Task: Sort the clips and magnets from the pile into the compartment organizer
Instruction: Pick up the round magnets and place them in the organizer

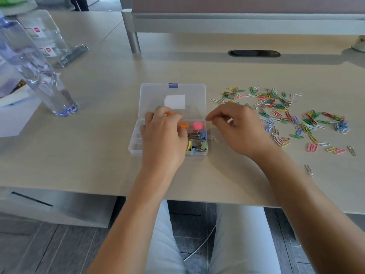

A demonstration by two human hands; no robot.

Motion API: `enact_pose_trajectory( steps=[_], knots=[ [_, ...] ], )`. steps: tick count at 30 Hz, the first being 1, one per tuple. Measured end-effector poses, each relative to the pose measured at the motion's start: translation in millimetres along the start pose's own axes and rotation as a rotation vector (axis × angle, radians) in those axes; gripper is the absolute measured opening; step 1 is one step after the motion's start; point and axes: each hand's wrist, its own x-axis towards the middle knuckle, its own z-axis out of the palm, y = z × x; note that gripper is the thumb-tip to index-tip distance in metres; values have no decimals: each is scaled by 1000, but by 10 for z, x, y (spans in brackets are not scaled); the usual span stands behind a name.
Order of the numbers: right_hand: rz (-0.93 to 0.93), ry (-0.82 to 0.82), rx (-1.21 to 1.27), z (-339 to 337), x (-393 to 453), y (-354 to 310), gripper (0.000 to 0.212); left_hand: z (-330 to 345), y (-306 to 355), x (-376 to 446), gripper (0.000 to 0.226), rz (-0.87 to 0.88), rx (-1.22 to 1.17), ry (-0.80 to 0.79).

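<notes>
The pile of paper clips [286,115] lies on the desk [98,165] at about three o'clock from the compartment organizer [138,143], strung out left to right, and the person's right hand [237,127] sits between the two, so it is plainly the nearer hand to the loose clips. That hand hovers just beside the organizer's right wall, thumb and forefinger drawn together as if pinching something small; whether a clip is actually held cannot be told. The left hand [164,135] lies over the organizer's middle, fingers curled around an orange magnet [169,113] near the hinge. The clear lid [171,99] stands open toward twelve o'clock. Inside, the right-hand compartments hold another orange magnet [183,125] and a pink magnet [198,125] in the far row, with binder clips [197,142] in the two rows nearer the person; the left-hand compartments look empty. A clear bottle [39,76] stands at ten o'clock, well apart.
</notes>
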Motion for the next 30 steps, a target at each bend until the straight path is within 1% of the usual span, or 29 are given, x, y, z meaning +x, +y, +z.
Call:
enact_pose_trajectory(
  steps=[2,7,10,14,17,22,24,27,30],
  knots=[
    [-1,-5,1,5,-15,-6,28,-7,8,-4,29,12,11,-9],
    [-11,-10,5,1,-51,-6,28,-30,17,-3,31,-1,125,-66],
    [-5,-2,12,-6,-56,-5,28,-60,12,-20,32,-12,129,-77],
    [-27,-10,-3,14,-56,-61,28,-54,-7,-81,33,-25,132,-58],
    [-123,-26,-44,41,-33,-139,29,-29,-58,-163,28,-27,112,-18],
    [-216,-152,-170,163,38,-303,34,2,-159,-268,26,-13,76,64],
    [-227,-185,-213,214,47,-359,32,11,-193,-285,30,2,92,49],
    [-229,-183,-245,233,43,-399,31,9,-204,-312,36,-15,79,18],
    [-221,-181,-264,198,32,-396,30,14,-200,-335,36,-14,50,22]
  ],
)
